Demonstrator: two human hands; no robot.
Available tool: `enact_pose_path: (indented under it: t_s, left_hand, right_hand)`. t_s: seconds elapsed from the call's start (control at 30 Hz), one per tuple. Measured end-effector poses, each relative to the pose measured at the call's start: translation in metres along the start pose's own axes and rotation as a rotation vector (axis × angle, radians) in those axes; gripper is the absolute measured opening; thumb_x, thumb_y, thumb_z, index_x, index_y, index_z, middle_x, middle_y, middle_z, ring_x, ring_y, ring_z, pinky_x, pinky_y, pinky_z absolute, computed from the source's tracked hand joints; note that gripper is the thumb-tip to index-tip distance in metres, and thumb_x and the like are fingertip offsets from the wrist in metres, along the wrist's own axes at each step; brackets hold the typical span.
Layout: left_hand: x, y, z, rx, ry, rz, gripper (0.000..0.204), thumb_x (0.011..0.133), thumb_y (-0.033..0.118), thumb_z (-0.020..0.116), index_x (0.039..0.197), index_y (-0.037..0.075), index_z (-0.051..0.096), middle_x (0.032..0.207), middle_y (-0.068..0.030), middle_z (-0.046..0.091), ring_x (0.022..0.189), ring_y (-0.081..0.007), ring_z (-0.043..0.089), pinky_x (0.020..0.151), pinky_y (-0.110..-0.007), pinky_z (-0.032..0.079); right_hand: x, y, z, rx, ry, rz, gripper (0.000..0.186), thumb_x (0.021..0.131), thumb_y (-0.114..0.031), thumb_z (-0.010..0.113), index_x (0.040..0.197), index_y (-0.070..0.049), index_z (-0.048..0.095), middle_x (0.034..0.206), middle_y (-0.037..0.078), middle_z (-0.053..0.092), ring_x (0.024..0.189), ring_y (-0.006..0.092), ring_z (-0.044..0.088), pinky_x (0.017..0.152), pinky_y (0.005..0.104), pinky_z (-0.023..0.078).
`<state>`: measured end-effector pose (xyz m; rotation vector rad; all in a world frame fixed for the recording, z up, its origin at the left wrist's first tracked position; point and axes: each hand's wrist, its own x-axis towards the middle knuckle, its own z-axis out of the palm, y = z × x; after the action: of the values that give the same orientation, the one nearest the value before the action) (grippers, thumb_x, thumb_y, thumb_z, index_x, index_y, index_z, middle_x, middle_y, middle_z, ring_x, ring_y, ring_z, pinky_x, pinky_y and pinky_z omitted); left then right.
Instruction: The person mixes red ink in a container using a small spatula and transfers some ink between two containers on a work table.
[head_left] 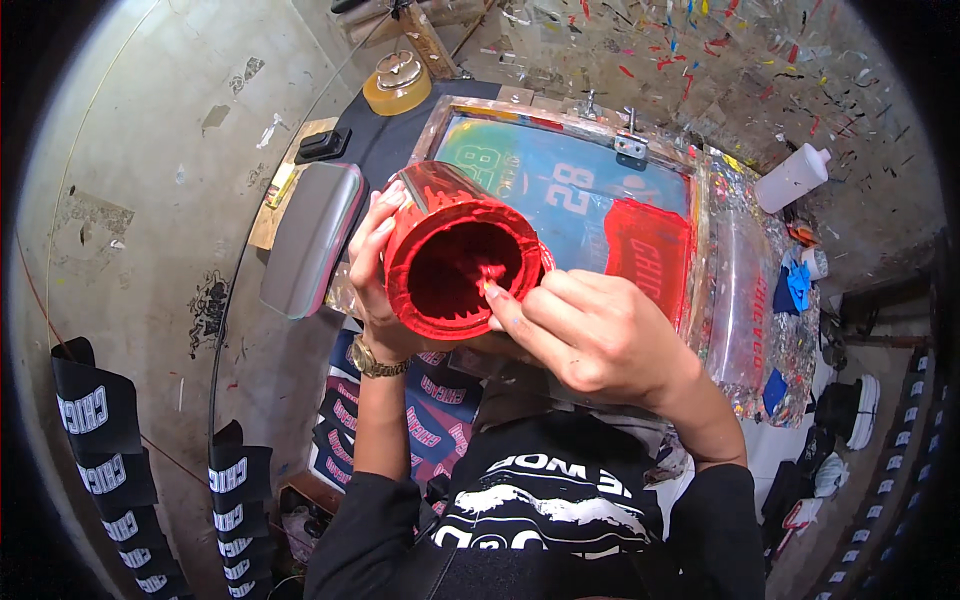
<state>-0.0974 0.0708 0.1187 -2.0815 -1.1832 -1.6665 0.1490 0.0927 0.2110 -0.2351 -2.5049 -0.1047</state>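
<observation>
Tilted with its mouth toward me is a round ink tub [452,196], its rim and inside coated in thick red ink. My left hand [372,240], with a gold watch [366,356] at the wrist, is wrapped round the tub's left side. At the right of the mouth, my right hand [600,330] is closed in a pinch. Its fingertips meet a small red-smeared piece [490,273] whose kind I cannot make out. Beneath and beyond the tub lies a framed printing screen [530,145] with blue mesh; red ink [648,250] covers a patch at its right.
A roll of tape [397,88] stands at the far left, above a grey case [312,235] and a small black box [323,145]. A white bottle [793,178] and a blue cloth [797,286] are at right. Printed dark pieces [97,405] hang at left; more printed pieces [425,400] lie below.
</observation>
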Motion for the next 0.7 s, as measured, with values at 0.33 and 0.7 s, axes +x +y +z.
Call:
enact_pose_path:
  t_s: [0.33,0.7]
  left_hand:
    - [0.009,0.004,0.003,-0.049,0.005,0.017,0.072,0.085,0.022,0.079,0.142,0.005,0.038,0.141,-0.0286,0.049,0.131,-0.0439,0.054,0.112,-0.055,0.046]
    - [-0.005,-0.011,0.000,0.041,-0.010,-0.001,0.097,0.068,0.033,0.093,0.141,0.002,0.037,0.140,-0.0273,0.051,0.132,-0.0444,0.053,0.116,-0.061,0.037]
  right_hand:
    - [-0.003,0.003,0.001,-0.021,0.012,0.005,0.034,0.075,-0.012,0.067,0.105,0.006,0.070,0.083,0.003,0.059,0.079,0.0159,0.062,0.066,0.0281,0.052]
    - [-0.003,0.003,0.000,-0.035,-0.019,0.001,0.038,0.074,-0.012,0.066,0.108,0.006,0.070,0.082,0.002,0.058,0.079,0.0148,0.062,0.068,0.0281,0.054]
